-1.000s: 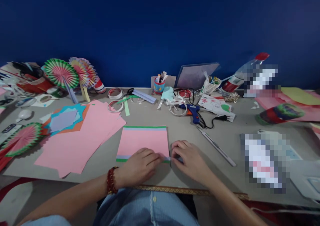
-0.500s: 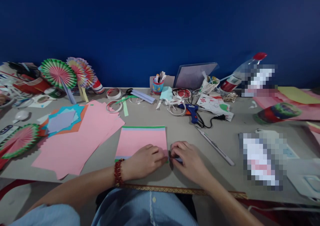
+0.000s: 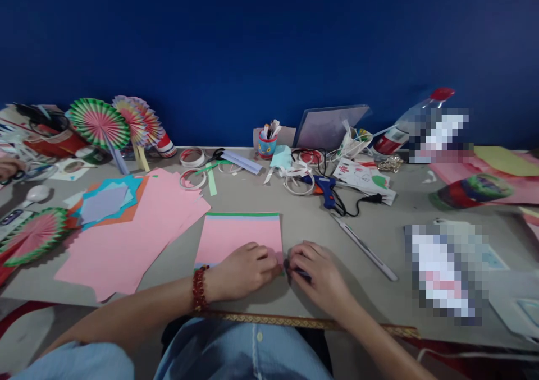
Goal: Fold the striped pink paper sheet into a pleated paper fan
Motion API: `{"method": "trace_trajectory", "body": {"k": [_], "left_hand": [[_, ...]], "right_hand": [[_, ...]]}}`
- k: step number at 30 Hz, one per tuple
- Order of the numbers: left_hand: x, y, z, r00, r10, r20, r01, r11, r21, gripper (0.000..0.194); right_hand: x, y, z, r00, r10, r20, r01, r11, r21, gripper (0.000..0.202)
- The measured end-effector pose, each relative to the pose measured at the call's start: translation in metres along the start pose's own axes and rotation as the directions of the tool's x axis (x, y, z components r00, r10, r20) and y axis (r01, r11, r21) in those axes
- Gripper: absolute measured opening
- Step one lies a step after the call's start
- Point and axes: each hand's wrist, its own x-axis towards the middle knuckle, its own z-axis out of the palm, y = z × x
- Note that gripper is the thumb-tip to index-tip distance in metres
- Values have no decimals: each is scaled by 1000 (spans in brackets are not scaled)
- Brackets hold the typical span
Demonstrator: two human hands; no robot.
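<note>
At the far left, a co-worker's hand (image 3: 7, 168) enters beside the bench's (image 3: 168, 282) cluttered end. Near it lies a pleated paper fan (image 3: 40, 237), its pink folds ending in a green zigzag rim; two more fan clusters stand upright behind, the nearest a green-rimmed fan (image 3: 100, 123) on a folded lilac handle, probably propped there to keep the pleats from being crushed. Large smooth pink sheets (image 3: 118, 251) overlap on the bench, with jagged blue paper (image 3: 135, 186) layered on top.

Straight ahead, the pink rectangle (image 3: 240, 237) lies flat before the person, edged with lilac and green bands. The left hand (image 3: 246, 270), fingers bunched together, rests over its near right corner, seemingly to hold the thin paper steady. Just beyond that corner, the right hand (image 3: 318, 270) has thumb and fingers curled towards each other; something small and dark shows under them, but the fingers hide too much to tell whether either hand is pinching anything.

Further right, a blue plastic glue gun (image 3: 329, 193) lies behind a slim, pale cutter (image 3: 366, 249), set slantwise within easy reach of the right hand. A clear bottle (image 3: 393, 138) with a red cap leans beyond.
</note>
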Motion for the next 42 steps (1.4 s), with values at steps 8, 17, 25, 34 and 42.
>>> {"method": "trace_trajectory", "body": {"k": [8, 17, 25, 34, 42], "left_hand": [[-2, 1, 2, 1000, -18, -20, 18, 1000, 5, 30], [-6, -3, 4, 996, -84, -22, 81, 990, -116, 34], [-15, -6, -16, 976, -206, -65, 170, 919, -357, 28], [-53, -6, -5, 882, -450, -140, 345, 819, -458, 25], [-57, 0, 5, 864, -466, -188, 346, 823, -451, 26]], "right_hand": [[-11, 2, 3, 998, -41, -48, 42, 999, 7, 14], [-26, 17, -22, 984, 154, -86, -147, 985, 87, 23], [2, 47, -46, 965, 120, -234, -169, 965, -200, 28], [3, -2, -14, 960, 236, 152, -249, 966, 67, 30], [25, -18, 8, 960, 252, 126, -271, 946, 177, 57]]}}
